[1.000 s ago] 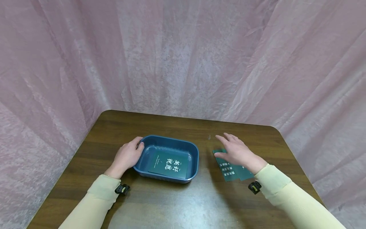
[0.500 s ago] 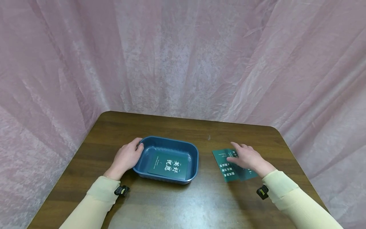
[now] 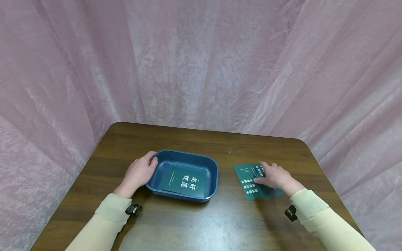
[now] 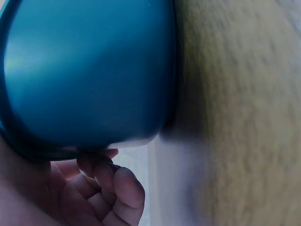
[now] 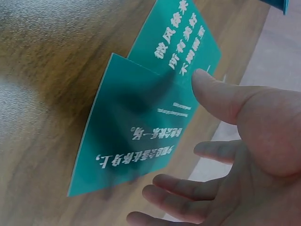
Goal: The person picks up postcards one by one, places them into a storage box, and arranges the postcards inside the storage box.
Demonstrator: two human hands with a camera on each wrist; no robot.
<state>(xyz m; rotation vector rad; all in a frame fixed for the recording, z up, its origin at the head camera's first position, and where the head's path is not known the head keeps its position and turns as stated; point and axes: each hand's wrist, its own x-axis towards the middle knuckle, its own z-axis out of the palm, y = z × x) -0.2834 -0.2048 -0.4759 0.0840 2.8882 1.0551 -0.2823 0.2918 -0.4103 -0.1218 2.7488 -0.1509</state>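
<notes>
My left hand [image 3: 139, 173] grips the left rim of a blue rectangular tray [image 3: 216, 174], thumb at the inside of the rim. In the left wrist view the fingers [image 4: 128, 188] curl against the tray's outer wall [image 4: 94, 70]. Inside the tray lies a green card [image 3: 176, 174] with white Chinese writing. To its right, two more green cards overlap on the table: a left card [image 3: 245, 172] and a right card [image 5: 127, 113], which lies partly over it. My right hand [image 3: 277, 177] is over the right card, thumb and fingers spread apart, holding nothing.
The brown wooden table [image 3: 188, 223] has rounded far corners. A pink velvet curtain [image 3: 194, 62] hangs behind it and along both sides. Each wrist carries a small black device [image 3: 134, 208].
My right hand has moved to the right and down, from above the left card to low over the right one. My left hand and the tray have stayed in place.
</notes>
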